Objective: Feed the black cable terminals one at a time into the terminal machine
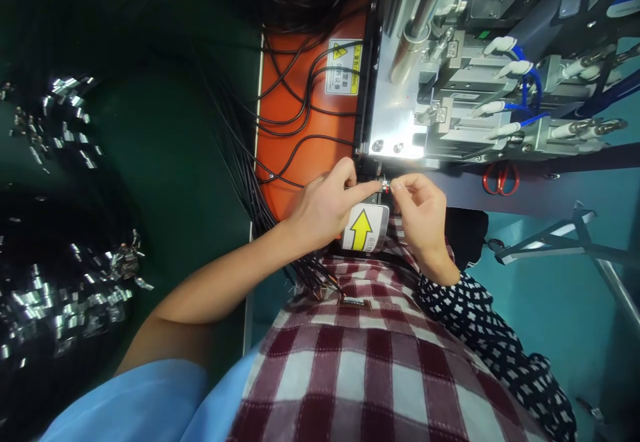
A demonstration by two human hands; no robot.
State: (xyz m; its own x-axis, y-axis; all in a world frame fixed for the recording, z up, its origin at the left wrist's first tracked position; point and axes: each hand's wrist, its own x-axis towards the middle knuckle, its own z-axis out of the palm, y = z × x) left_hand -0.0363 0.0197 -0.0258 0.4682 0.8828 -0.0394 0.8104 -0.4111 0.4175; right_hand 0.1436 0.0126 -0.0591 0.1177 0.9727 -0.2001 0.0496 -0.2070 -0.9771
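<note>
My left hand is closed, its index finger stretched toward the machine's front edge. A thin black cable runs into this hand from the left. Just past the fingertip show the cable's stripped wire ends, small, with bits of red and white. My right hand pinches at these wire ends between thumb and index finger, its other fingers curled. Both hands meet in front of the machine, above a white label with a yellow arrow. Fingers hide part of the wires.
A bundle of black cables hangs over the orange plate's left edge. More cables with shiny ends lie on the dark green surface at left. Red-handled scissors and a metal frame are at right.
</note>
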